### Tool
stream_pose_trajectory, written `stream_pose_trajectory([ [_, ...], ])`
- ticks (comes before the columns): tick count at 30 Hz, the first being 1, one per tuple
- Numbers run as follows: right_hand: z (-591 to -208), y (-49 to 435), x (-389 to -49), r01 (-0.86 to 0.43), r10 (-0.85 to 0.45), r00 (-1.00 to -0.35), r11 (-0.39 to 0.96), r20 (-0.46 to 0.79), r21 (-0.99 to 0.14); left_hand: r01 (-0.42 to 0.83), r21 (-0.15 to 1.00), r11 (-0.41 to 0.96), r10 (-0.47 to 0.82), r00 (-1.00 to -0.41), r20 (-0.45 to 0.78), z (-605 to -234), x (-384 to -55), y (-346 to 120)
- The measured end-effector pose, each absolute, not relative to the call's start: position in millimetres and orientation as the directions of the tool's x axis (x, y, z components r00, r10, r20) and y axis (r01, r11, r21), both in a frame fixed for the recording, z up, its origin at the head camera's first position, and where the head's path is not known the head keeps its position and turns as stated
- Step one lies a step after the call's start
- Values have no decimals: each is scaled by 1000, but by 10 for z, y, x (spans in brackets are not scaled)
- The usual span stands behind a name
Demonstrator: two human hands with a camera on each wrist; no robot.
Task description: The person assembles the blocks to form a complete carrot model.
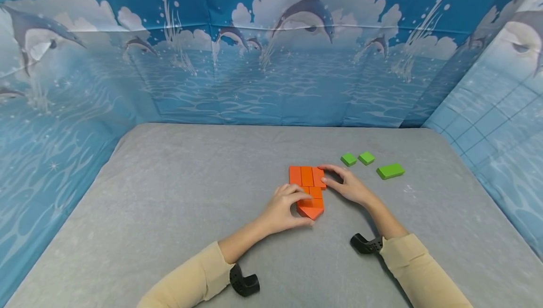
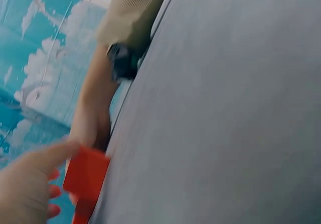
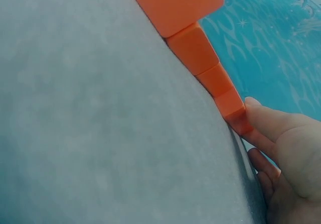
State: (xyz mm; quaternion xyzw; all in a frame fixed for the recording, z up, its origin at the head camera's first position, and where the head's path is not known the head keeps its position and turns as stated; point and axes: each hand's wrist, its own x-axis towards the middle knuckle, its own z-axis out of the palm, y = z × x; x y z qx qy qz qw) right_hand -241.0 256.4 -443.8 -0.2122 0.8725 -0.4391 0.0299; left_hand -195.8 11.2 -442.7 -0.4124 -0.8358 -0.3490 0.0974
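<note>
A flat arrangement of orange blocks (image 1: 307, 176) lies on the grey table, with a triangular block (image 1: 311, 212) at its near end. My left hand (image 1: 282, 209) curves around the near part. Its thumb is by the triangle's tip and its forefinger reaches over the blocks. In the right wrist view the left hand (image 3: 296, 153) has its thumb against an orange block (image 3: 230, 106). At the far right corner, my right hand (image 1: 348, 185) touches the end block (image 1: 319, 177) with forefinger and thumb. The left wrist view shows red-orange blocks (image 2: 86, 171) beside the left hand (image 2: 27, 184).
Two small green blocks (image 1: 349, 159) and a longer green block (image 1: 390, 171) lie right of and beyond the right hand. Dolphin-printed curtains (image 1: 271, 62) enclose the table (image 1: 191, 157). Black wrist devices (image 1: 243, 282) sit at both sleeves.
</note>
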Motion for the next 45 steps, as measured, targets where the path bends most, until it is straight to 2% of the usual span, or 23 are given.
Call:
stream_pose_trajectory([
  [3, -4436, 2564, -2409, -339, -398, -909, 525, 127, -781, 719, 582, 379, 566, -678, 469, -4398, -2050, 57],
  [7, -4433, 2562, -2409, -326, -396, -911, 523, 114, -788, 660, 636, 400, 511, -737, 443, -4401, -2186, -2],
  [14, -4369, 2521, -2363, -337, -396, -910, 526, 126, -780, 591, 594, 546, 503, -798, 331, -4510, -2312, -16],
  [19, -4123, 2401, -2231, -326, -392, -913, 531, 114, -782, 591, 575, 566, 491, -802, 341, -4569, -2317, -17],
  [23, -4091, 2393, -2215, -327, -391, -913, 537, 114, -778, 594, 543, 594, 497, -801, 332, -4576, -2315, -17],
  [35, -4409, 2565, -2407, -342, -399, -908, 528, 129, -777, 597, 504, 624, 505, -801, 322, -4564, -2298, -15],
  [39, -4382, 2642, -2442, -345, -402, -905, 492, 143, -799, 591, 495, 637, 504, -805, 312, -4571, -2304, -16],
  [45, -4182, 2905, -2455, -336, -297, -933, 526, 201, -781, 593, 494, 636, 505, -804, 315, -4579, -2301, -17],
])
